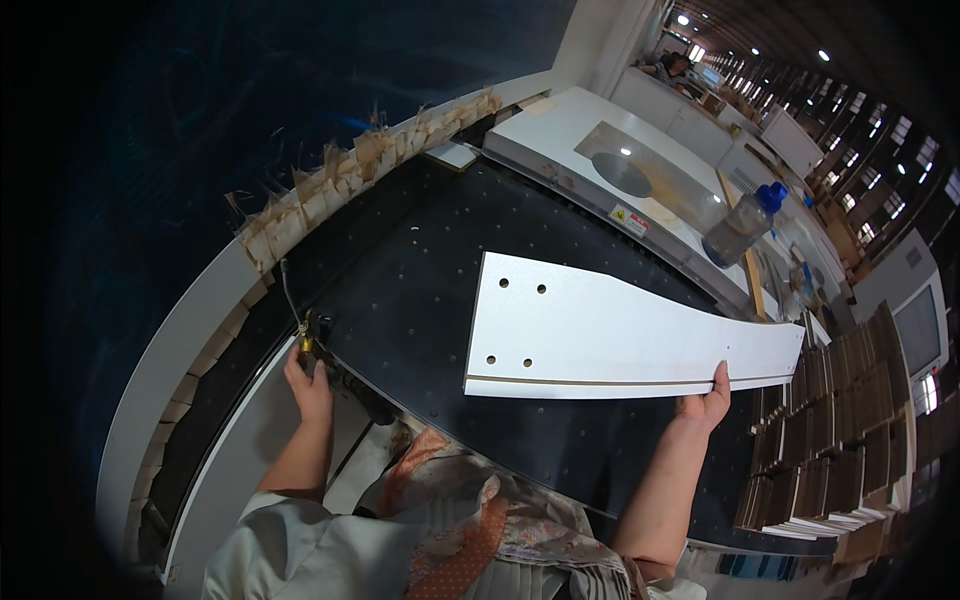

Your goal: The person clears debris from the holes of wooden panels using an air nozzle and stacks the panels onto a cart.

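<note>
My right hand (708, 402) grips the lower edge of a long white furniture panel (600, 325), its thumb on the top face and the other fingers hidden beneath. The panel tapers toward the right. It has several round holes near its wide left end and a groove along its near edge. My left hand (310, 388) is closed around an air blow gun (307, 342) with a brass-coloured body and a thin metal nozzle pointing away from me. Under the panel lies a dark worktable (400, 270) dotted with small studs or holes.
Torn brown strips (360, 160) line a curved white edge at the far left. A white machine housing (560, 135) with a clear bottle (738, 230) stands behind the table. Stacked panels (830, 450) rise at the right. A person (675, 70) is far off.
</note>
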A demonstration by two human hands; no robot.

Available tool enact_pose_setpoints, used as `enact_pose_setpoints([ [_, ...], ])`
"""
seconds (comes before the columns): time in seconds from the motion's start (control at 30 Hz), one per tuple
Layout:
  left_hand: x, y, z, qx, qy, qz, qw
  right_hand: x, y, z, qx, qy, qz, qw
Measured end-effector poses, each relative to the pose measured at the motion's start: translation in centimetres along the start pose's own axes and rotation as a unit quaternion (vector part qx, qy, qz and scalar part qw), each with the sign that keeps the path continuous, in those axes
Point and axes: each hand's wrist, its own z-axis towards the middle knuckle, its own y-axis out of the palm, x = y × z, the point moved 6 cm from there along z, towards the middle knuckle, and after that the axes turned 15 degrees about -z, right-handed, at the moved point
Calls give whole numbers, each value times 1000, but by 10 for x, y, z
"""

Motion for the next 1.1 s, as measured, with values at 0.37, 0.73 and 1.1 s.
enact_pose_setpoints([
  [0.37, 127, 74, -40, -284, -173, -410, 849, -46, 13, -31, -79, -106, -76, 988],
  [0.73, 230, 208, -140, -617, -275, -454, 581, -217, -21, -181, -48, -376, -214, 900],
  [1.1, 289, 253, -283, -837, -209, -372, 341, -321, -181, -387, 269, -535, -293, 745],
])
